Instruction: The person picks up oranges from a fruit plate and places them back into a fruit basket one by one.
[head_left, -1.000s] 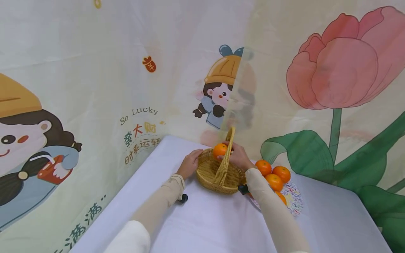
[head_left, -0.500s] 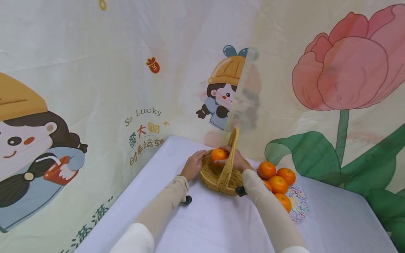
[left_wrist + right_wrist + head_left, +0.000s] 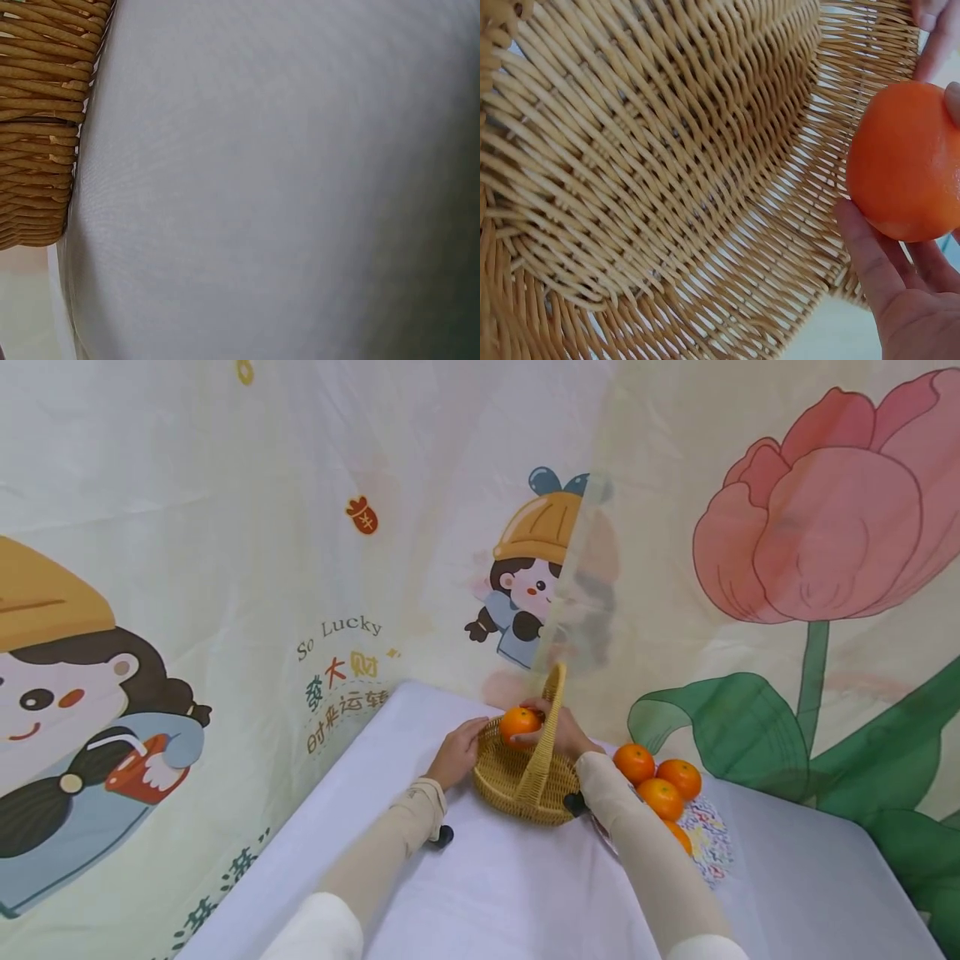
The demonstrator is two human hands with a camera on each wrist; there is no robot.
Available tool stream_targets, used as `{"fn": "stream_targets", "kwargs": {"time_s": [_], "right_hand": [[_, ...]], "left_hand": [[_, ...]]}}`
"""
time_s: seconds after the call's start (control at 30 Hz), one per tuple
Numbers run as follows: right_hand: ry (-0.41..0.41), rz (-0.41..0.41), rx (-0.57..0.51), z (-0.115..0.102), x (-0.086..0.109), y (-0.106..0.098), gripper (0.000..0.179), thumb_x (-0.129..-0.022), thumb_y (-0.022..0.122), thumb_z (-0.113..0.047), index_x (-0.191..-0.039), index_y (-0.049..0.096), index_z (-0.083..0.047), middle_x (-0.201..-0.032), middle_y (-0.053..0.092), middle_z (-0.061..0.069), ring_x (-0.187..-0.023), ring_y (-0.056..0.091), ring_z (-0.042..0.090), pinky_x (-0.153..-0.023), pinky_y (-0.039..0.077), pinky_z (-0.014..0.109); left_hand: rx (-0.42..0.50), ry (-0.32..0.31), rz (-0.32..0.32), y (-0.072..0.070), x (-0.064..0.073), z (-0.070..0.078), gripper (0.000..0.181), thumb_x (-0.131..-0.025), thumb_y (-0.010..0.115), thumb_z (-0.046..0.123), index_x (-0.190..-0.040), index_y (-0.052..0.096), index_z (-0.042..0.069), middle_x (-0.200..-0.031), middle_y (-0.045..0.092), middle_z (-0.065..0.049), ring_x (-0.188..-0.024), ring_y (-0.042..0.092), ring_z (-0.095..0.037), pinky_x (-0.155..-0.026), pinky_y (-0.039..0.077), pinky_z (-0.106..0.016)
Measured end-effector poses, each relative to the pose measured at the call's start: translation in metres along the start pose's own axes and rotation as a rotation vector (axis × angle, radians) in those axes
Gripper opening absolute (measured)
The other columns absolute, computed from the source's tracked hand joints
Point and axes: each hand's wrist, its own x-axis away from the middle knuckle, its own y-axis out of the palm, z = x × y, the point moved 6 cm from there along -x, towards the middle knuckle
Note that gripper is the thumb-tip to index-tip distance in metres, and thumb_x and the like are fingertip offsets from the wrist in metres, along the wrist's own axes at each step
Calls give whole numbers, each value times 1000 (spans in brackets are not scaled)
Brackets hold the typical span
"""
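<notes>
A wicker basket [image 3: 501, 787] with a tall arched handle stands on the white cloth. My left hand [image 3: 455, 754] grips its left rim; in the left wrist view only the basket's woven side [image 3: 37, 150] shows, not the hand. Inside the rim, near the far left, my right hand [image 3: 567, 735] holds an orange [image 3: 516, 727], reaching behind the handle [image 3: 542, 752]. Seen from the right wrist, the fingers [image 3: 870, 255] curl under the orange and a thumb rests on its side, above the bare woven floor of the basket. The left fingertips [image 3: 930, 19] show beside the rim there.
Right of the basket, several oranges [image 3: 660, 797] lie on a plate [image 3: 712, 839] with a colourful speckled pattern, partly hidden by the right sleeve [image 3: 626, 814]. A printed curtain [image 3: 420, 568] hangs behind the table. Small black devices sit at both wrists.
Over the last second the right hand has carried the orange a little left and down, toward the basket's left rim. The left hand stays on the rim. The head view has turned slightly left.
</notes>
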Motion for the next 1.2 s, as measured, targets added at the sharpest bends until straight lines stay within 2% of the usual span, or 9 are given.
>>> {"fn": "stream_targets", "kwargs": {"time_s": [0.17, 0.27, 0.4, 0.5, 0.73, 0.83, 0.97, 1.2], "right_hand": [[-69, -35, 34, 25, -18, 16, 58, -71, 87, -35, -118, 64, -9, -112, 66, 5, -100, 61, 22, -92, 54, 39], [-89, -88, 21, 40, -29, 25, 52, -75, 85, -35, -115, 65, -8, -109, 68, 4, -99, 63, 19, -90, 56, 37], [-76, -138, 11, 33, -27, 31, 47, -80, 80, -27, -117, 65, -3, -112, 68, 9, -101, 64, 23, -91, 55, 39], [-66, -147, 1, 33, -26, 31, 45, -82, 77, -23, -120, 64, -2, -115, 67, 12, -105, 64, 28, -92, 54, 43], [-14, -174, 21, 51, -31, 34, 48, -84, 71, -25, -127, 62, -7, -119, 65, 9, -108, 62, 24, -94, 54, 39], [-39, -165, 25, 51, -33, 32, 50, -84, 72, -30, -127, 62, -6, -118, 65, 11, -107, 63, 27, -93, 54, 43], [-60, -159, 33, 46, -32, 28, 55, -83, 74, -35, -127, 61, -4, -118, 66, 11, -108, 62, 29, -94, 53, 45], [-49, -156, 54, 21, -16, 19, 56, -84, 74, -28, -129, 58, 2, -121, 63, 18, -111, 60, 31, -96, 52, 45]], "left_hand": [[-1, 2, 2, 2, 2, -1, 43, -96, 46, -4, -137, 53, -1, -140, 53, -12, -131, 47, -25, -112, 37, -37], [-1, -6, -5, 3, 3, 0, 43, -96, 46, -5, -138, 52, -1, -141, 52, -12, -132, 47, -25, -113, 36, -36], [9, -19, -18, 2, 3, 1, 43, -96, 46, -4, -139, 51, -2, -141, 52, -13, -132, 46, -25, -113, 36, -38], [14, -16, -21, 2, 3, 1, 43, -97, 46, -4, -139, 51, -2, -142, 51, -13, -133, 46, -26, -113, 36, -39], [-12, 10, -17, 1, 2, 1, 43, -96, 46, -4, -139, 51, -2, -141, 52, -13, -132, 47, -26, -113, 36, -37], [-11, 23, -8, 0, 0, 3, 42, -96, 45, -4, -138, 51, -3, -141, 52, -14, -132, 47, -27, -113, 36, -38], [-12, 11, -9, -1, -2, 6, 42, -96, 45, -3, -138, 51, -2, -140, 52, -14, -132, 47, -26, -112, 36, -38], [-17, -14, -25, 1, 0, 4, 43, -96, 44, -3, -139, 50, -3, -141, 51, -14, -132, 46, -26, -113, 36, -38]]}}
